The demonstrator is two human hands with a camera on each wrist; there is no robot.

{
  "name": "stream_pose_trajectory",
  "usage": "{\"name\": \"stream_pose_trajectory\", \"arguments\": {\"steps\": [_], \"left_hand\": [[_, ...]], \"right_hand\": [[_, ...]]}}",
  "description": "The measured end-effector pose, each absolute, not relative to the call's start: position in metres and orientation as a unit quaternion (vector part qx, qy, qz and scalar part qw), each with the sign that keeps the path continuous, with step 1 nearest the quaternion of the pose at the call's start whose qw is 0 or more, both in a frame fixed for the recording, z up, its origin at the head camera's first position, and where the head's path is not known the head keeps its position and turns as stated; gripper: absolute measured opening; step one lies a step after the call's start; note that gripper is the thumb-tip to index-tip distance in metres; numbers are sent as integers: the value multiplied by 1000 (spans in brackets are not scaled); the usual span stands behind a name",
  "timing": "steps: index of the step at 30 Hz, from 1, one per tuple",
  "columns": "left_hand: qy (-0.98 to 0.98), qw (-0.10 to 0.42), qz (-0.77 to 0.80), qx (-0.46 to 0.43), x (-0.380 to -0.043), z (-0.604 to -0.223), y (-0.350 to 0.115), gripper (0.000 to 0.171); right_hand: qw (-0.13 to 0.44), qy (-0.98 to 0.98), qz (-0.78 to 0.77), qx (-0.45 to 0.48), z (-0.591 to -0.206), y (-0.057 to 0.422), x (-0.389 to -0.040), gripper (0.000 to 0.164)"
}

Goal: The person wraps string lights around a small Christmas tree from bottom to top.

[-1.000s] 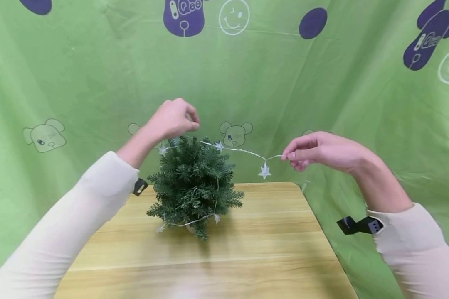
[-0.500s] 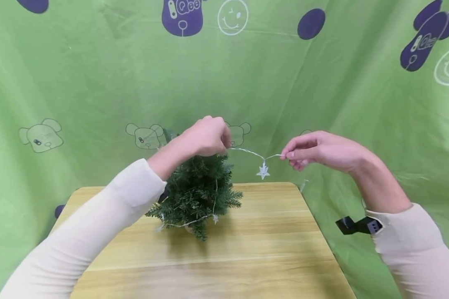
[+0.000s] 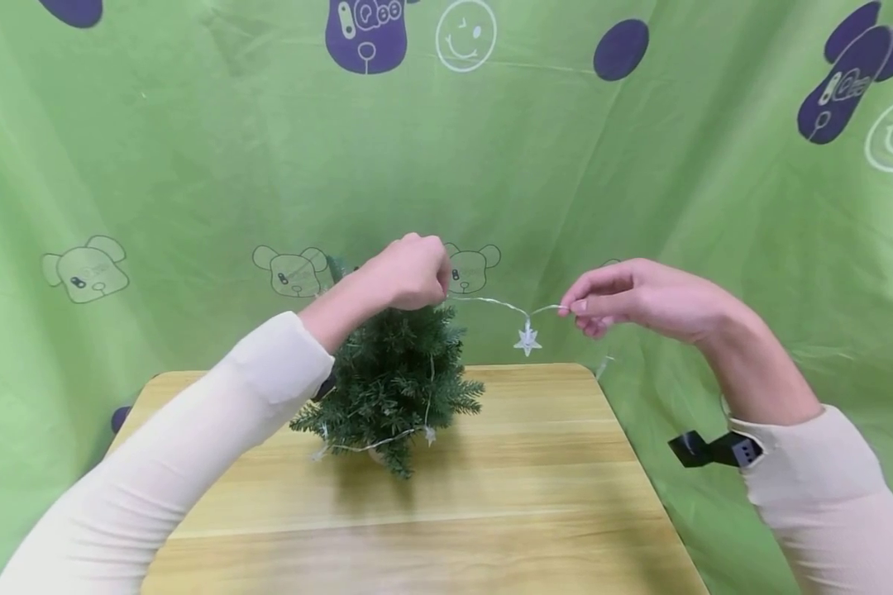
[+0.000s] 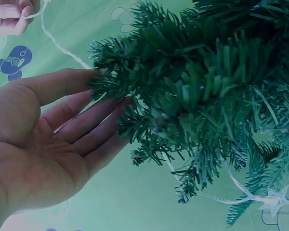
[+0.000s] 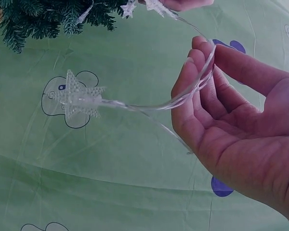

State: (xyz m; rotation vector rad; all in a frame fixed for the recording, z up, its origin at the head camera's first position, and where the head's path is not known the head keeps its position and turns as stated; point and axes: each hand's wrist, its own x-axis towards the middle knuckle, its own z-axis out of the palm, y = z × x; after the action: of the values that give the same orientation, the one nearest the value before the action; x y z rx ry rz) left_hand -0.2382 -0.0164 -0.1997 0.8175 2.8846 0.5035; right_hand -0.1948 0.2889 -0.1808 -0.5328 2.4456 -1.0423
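A small green artificial Christmas tree (image 3: 398, 372) stands on the wooden table. A clear-wired string of star lights (image 3: 527, 339) loops around its lower branches and stretches off its upper right. My left hand (image 3: 411, 273) is at the tree's upper right, thumb and fingers around the wire where it meets the branches. In the left wrist view its fingertips are partly hidden by needles. My right hand (image 3: 636, 302) pinches the wire between thumb and fingers, beyond the tree's right side. One clear star hangs between the hands; more wire runs along the right fingers (image 5: 183, 91).
The wooden table (image 3: 551, 496) reaches toward me, its right edge below my right forearm. Behind hangs a green printed curtain (image 3: 536, 165). Black wrist mounts sit at both cuffs. A loose bit of the string (image 3: 604, 366) dangles past the table's back right corner.
My left hand has come right and down from above the treetop to its upper right side, onto the wire. The right hand stays nearly still, pinching the string.
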Motion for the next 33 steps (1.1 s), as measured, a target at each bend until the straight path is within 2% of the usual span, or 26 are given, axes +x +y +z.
{"name": "stream_pose_trajectory", "arguments": {"steps": [12,21,33], "left_hand": [[941,42,222,252,-241,-167,-51,11],[944,52,184,268,-245,-150,-91,12],[932,134,177,288,-233,-145,-132,11]], "right_hand": [[216,883,-364,-204,-174,286,-195,26],[234,871,-367,-227,-175,282,-196,21],[256,869,-343,-249,-173,271,-195,20]]}}
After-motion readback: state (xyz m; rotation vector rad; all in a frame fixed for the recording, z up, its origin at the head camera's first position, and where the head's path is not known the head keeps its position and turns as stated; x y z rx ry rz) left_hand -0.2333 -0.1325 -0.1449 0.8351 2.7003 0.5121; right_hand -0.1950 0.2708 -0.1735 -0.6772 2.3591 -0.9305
